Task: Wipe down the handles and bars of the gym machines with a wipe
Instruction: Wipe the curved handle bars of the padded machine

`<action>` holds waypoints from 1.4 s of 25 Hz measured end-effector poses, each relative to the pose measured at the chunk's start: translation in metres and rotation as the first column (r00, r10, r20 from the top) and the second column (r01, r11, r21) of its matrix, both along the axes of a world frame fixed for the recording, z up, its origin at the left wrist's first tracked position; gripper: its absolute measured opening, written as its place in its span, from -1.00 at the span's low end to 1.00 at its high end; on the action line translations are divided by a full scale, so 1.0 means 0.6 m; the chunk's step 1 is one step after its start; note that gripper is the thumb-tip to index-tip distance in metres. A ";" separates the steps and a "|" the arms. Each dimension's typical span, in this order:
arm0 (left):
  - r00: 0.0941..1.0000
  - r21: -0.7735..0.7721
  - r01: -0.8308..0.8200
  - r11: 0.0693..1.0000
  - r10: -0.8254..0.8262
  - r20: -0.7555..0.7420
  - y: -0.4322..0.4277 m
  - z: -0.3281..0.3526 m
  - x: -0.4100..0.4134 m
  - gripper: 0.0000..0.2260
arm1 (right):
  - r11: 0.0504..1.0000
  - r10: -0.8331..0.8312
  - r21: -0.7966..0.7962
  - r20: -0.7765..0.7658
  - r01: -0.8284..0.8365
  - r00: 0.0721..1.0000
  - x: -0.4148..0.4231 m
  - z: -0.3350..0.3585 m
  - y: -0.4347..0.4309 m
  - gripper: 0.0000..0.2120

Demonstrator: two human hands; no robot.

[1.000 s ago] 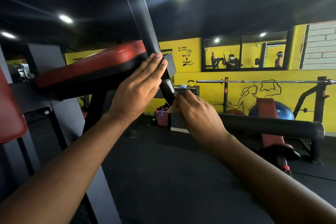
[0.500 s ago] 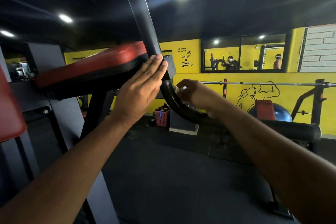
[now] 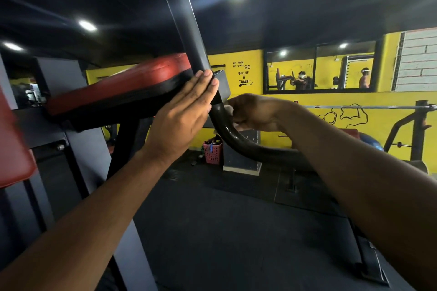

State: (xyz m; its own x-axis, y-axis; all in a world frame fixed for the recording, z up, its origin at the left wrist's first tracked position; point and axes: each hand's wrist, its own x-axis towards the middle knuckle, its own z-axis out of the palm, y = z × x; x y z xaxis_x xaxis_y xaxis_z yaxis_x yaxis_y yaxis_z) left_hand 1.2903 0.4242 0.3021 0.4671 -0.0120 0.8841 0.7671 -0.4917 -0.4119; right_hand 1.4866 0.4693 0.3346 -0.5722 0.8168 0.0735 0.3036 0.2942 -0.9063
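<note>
A black machine bar (image 3: 186,38) slants down from the top and curves right into a thick black handle (image 3: 238,144). My left hand (image 3: 182,113) lies flat with straight fingers against the edge of the red and black pad (image 3: 123,87), fingertips touching the bar. My right hand (image 3: 255,113) is curled around a pale wipe (image 3: 229,111) and presses it on the bar just under the square black bracket (image 3: 223,82), at the top of the bend.
A red seat pad (image 3: 11,149) and the grey machine frame (image 3: 78,149) stand at the left. A pink basket (image 3: 212,152) sits on the dark floor by the yellow wall. A barbell rack (image 3: 421,130) and bench stand at the right. People show in the wall mirror (image 3: 319,68).
My right hand with the wipe has slid up the curved bar, from the lower bend toward the bracket. My left hand has stayed on the pad edge.
</note>
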 end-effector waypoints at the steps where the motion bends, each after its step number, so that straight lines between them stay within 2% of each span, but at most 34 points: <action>1: 1.000 0.003 0.001 1.000 -0.001 -0.005 0.000 0.001 -0.001 -0.63 | 1.000 -0.009 0.005 0.068 0.009 0.998 0.001 0.000 0.000 -0.77; 3: 1.000 0.009 0.003 1.000 -0.003 -0.014 0.000 0.001 -0.004 -0.63 | 0.998 -0.050 0.044 0.243 0.040 0.969 0.005 -0.004 -0.003 -0.72; 4: 1.000 0.011 0.001 1.000 -0.001 -0.021 0.000 0.002 -0.005 -0.62 | 0.994 -0.089 0.086 0.261 0.069 0.961 0.007 -0.008 -0.004 -0.73; 7: 0.999 0.018 0.003 1.000 -0.002 -0.032 0.001 0.002 -0.007 -0.62 | 0.940 -0.230 0.274 0.066 0.204 0.971 0.017 -0.022 -0.022 -0.85; 9: 1.000 0.018 0.000 1.000 0.001 -0.017 0.001 0.000 -0.007 -0.62 | 0.871 -0.305 0.414 0.035 0.264 0.952 0.016 -0.032 -0.053 -0.87; 11: 1.000 0.010 -0.003 1.000 0.003 -0.007 0.003 -0.003 -0.005 -0.61 | 0.734 -0.464 0.578 0.046 0.355 0.885 0.014 -0.051 -0.077 -0.87; 13: 1.000 -0.002 0.003 1.000 -0.003 0.005 0.005 -0.007 0.001 -0.60 | 0.535 -0.589 0.752 0.005 0.386 0.808 0.011 -0.080 -0.100 -0.82; 15: 1.000 -0.006 0.002 1.000 -0.002 0.016 0.006 -0.012 0.006 -0.58 | 0.367 -0.586 0.886 -0.016 0.283 0.810 0.011 -0.111 -0.112 -0.81; 17: 1.000 0.005 -0.007 1.000 0.007 0.021 0.009 -0.012 0.007 -0.57 | 0.243 -0.544 0.958 0.007 0.150 0.839 0.017 -0.129 -0.114 -0.81; 20: 0.999 0.001 -0.014 1.000 0.014 0.032 0.012 -0.016 0.012 -0.56 | 0.120 -0.589 0.993 0.090 -0.024 0.803 0.037 -0.149 -0.113 -0.77; 22: 0.999 -0.016 -0.009 1.000 0.010 0.045 0.012 -0.020 0.014 -0.56 | 0.113 -0.621 0.990 0.133 -0.079 0.772 0.037 -0.152 -0.115 -0.78; 24: 0.999 -0.025 -0.005 1.000 0.006 0.051 0.011 -0.020 0.017 -0.55 | 0.075 -0.612 0.994 0.110 -0.081 0.783 0.018 -0.141 -0.109 -0.77; 26: 0.998 -0.039 -0.006 0.999 0.008 0.055 0.010 -0.021 0.020 -0.55 | -0.008 -0.615 0.995 0.077 -0.103 0.785 0.010 -0.134 -0.103 -0.69; 29: 0.999 -0.041 -0.034 0.999 0.036 0.040 0.010 -0.024 0.018 -0.51 | -0.118 -0.651 0.948 0.151 -0.296 0.744 0.026 -0.163 -0.104 -0.62; 35: 0.998 -0.048 -0.035 0.998 0.037 0.054 0.011 -0.030 0.025 -0.48 | -0.043 -0.664 0.935 0.236 -0.351 0.710 0.038 -0.161 -0.115 -0.61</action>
State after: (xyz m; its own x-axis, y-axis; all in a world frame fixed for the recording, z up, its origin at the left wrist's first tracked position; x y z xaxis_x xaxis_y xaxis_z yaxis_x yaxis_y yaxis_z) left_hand 1.3053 0.4306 0.2843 0.4173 0.0456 0.9076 0.8054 -0.4812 -0.3461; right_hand 1.5094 0.4000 0.2380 -0.7380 0.2897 0.6095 0.6654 0.4625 0.5859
